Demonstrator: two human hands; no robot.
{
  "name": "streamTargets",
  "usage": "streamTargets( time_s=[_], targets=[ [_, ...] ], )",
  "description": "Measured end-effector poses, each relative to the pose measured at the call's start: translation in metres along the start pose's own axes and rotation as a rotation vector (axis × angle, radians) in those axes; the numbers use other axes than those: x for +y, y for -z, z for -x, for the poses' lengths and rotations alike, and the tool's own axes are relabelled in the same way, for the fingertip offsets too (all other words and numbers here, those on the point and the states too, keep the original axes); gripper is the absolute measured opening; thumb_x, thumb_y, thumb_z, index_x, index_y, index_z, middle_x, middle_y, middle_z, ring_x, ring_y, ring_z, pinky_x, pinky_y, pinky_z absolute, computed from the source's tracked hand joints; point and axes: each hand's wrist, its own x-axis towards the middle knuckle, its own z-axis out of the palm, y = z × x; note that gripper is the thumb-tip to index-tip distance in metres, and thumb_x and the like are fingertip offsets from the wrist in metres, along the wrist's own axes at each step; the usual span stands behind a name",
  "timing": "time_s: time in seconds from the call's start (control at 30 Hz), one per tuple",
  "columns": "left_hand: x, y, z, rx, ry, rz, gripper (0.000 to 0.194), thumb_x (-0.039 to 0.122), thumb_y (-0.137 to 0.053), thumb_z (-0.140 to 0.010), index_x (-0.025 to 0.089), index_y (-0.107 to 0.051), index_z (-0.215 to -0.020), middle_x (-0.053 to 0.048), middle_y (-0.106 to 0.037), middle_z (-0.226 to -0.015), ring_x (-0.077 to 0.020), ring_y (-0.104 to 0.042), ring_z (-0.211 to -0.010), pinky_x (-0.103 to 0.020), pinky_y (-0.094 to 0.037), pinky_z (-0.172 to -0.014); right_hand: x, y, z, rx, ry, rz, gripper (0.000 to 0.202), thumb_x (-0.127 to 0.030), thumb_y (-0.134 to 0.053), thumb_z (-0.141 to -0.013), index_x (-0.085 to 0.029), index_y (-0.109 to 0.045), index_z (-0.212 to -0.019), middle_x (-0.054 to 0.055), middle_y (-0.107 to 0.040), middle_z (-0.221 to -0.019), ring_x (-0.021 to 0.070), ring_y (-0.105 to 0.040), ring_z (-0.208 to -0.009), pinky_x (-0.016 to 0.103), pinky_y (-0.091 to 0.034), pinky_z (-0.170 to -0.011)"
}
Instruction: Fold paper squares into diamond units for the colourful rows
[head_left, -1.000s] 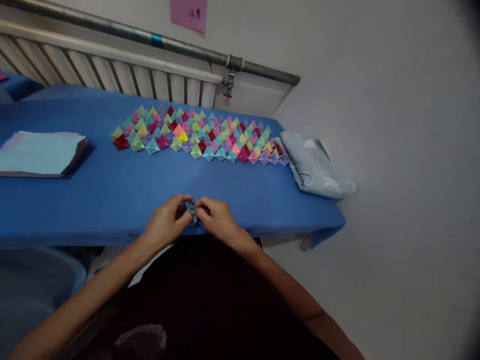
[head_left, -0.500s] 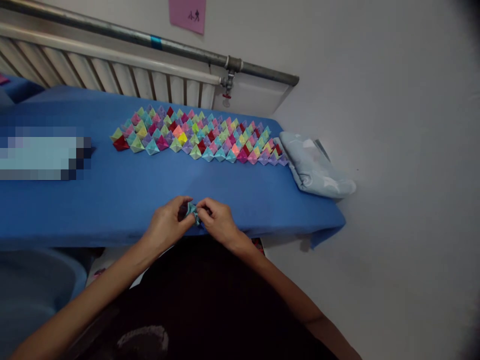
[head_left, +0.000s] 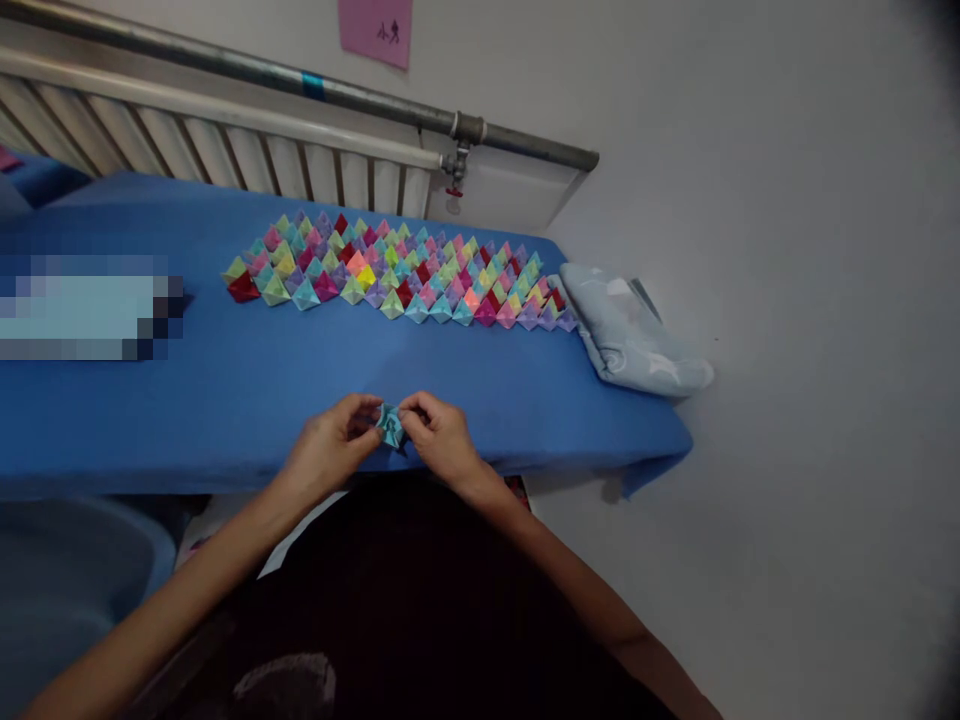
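A small teal folded paper piece (head_left: 390, 426) is between my hands, near the front edge of the blue-covered table (head_left: 225, 400). My left hand (head_left: 337, 437) pinches its left side between thumb and fingers. On its right side, the thumb and forefinger of my right hand (head_left: 437, 432) grip the edge. Behind my hands, rows of many-coloured folded paper pieces (head_left: 390, 275) stand close together on the cloth.
A folded pale blue cloth (head_left: 637, 340) lies at the table's right end. Behind the table are a white radiator (head_left: 281, 165) and a metal pipe (head_left: 375, 97). A blurred pale item (head_left: 75, 315) is at the left, with a blue basin (head_left: 67, 580) below.
The teal paper now shows more of its face between my fingertips. My left hand has shifted slightly left, and my right hand slightly right.
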Motion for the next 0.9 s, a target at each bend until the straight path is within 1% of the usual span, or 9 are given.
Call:
streamTargets(
  time_s=[0.13,0.23,0.33,0.43,0.57,0.63,0.7,0.8,0.9],
  targets=[
    [0.005,-0.001,0.002,0.000,0.037,0.067,0.040,0.042,-0.061,-0.066,0.018,-0.063,-0.097,-0.005,-0.073,-0.087,-0.0212,-0.070,-0.076,-0.032,-0.057,-0.063,0.002,-0.001,-0.001,-0.003,0.014,0.005,0.014,-0.026,-0.052,-0.082,-0.021,-0.063,-0.076,-0.004,-0.060,-0.066,0.0098,-0.052,-0.061,0.020,-0.039,-0.060],
    [0.012,-0.003,0.003,0.024,0.046,0.039,0.033,0.038,-0.059,-0.068,0.019,-0.064,-0.093,-0.003,-0.073,-0.082,-0.0180,-0.068,-0.068,-0.029,-0.055,-0.060,0.005,-0.002,0.000,-0.006,0.041,-0.006,0.013,-0.026,-0.052,-0.082,-0.021,-0.063,-0.077,-0.004,-0.060,-0.068,0.0101,-0.052,-0.062,0.021,-0.039,-0.060],
    [0.017,-0.004,0.002,0.042,0.078,0.012,0.031,0.040,-0.059,-0.070,0.019,-0.066,-0.092,0.000,-0.070,-0.073,-0.0152,-0.063,-0.058,-0.027,-0.052,-0.056,0.005,-0.002,0.001,0.001,0.066,-0.012,0.013,-0.026,-0.052,-0.082,-0.021,-0.064,-0.077,-0.004,-0.061,-0.070,0.0104,-0.053,-0.064,0.021,-0.040,-0.062],
    [0.016,-0.004,-0.002,0.033,0.097,0.043,0.028,0.041,-0.060,-0.069,0.019,-0.066,-0.086,0.001,-0.067,-0.068,-0.0140,-0.061,-0.057,-0.024,-0.051,-0.053,0.005,-0.002,0.002,-0.001,0.061,-0.008,0.014,-0.027,-0.053,-0.083,-0.021,-0.064,-0.078,-0.003,-0.061,-0.070,0.0106,-0.053,-0.065,0.021,-0.040,-0.062],
    [0.010,-0.004,-0.008,0.025,0.096,0.052,0.020,0.036,-0.062,-0.064,0.019,-0.061,-0.075,0.003,-0.062,-0.064,-0.0121,-0.057,-0.055,-0.021,-0.048,-0.048,0.006,-0.002,0.001,0.001,0.065,-0.014,0.013,-0.026,-0.053,-0.083,-0.021,-0.064,-0.077,-0.004,-0.060,-0.069,0.0102,-0.052,-0.063,0.021,-0.040,-0.061],
    [0.008,-0.004,-0.009,0.029,0.088,0.066,0.019,0.033,-0.062,-0.062,0.019,-0.061,-0.075,0.004,-0.060,-0.063,-0.0111,-0.055,-0.054,-0.020,-0.046,-0.047,0.005,-0.002,-0.001,0.001,0.056,-0.006,0.012,-0.024,-0.053,-0.082,-0.021,-0.064,-0.078,-0.004,-0.059,-0.067,0.0097,-0.051,-0.061,0.021,-0.039,-0.060],
    [0.006,-0.004,-0.011,0.030,0.094,0.112,0.022,0.033,-0.062,-0.062,0.019,-0.063,-0.079,0.004,-0.061,-0.064,-0.0111,-0.056,-0.055,-0.019,-0.045,-0.047,0.004,-0.001,-0.003,-0.010,0.056,0.027,0.011,-0.022,-0.054,-0.082,-0.020,-0.065,-0.078,-0.005,-0.059,-0.067,0.0094,-0.051,-0.060,0.021,-0.038,-0.060],
    [0.006,-0.003,-0.012,0.024,0.137,0.174,0.029,0.033,-0.064,-0.060,0.019,-0.065,-0.085,0.003,-0.064,-0.067,-0.0126,-0.060,-0.060,-0.020,-0.047,-0.048,0.002,-0.001,-0.006,-0.043,0.096,0.116,0.013,-0.019,-0.053,-0.082,-0.021,-0.065,-0.075,-0.004,-0.061,-0.069,0.0099,-0.051,-0.062,0.021,-0.038,-0.062],
    [0.005,-0.002,-0.012,0.017,0.141,0.181,0.030,0.033,-0.066,-0.058,0.019,-0.065,-0.084,0.002,-0.064,-0.067,-0.0131,-0.060,-0.059,-0.021,-0.047,-0.048,0.000,0.000,-0.007,-0.064,0.126,0.176,0.014,-0.017,-0.054,-0.082,-0.020,-0.065,-0.075,-0.003,-0.062,-0.069,0.0100,-0.051,-0.063,0.021,-0.038,-0.063]
  ],
)
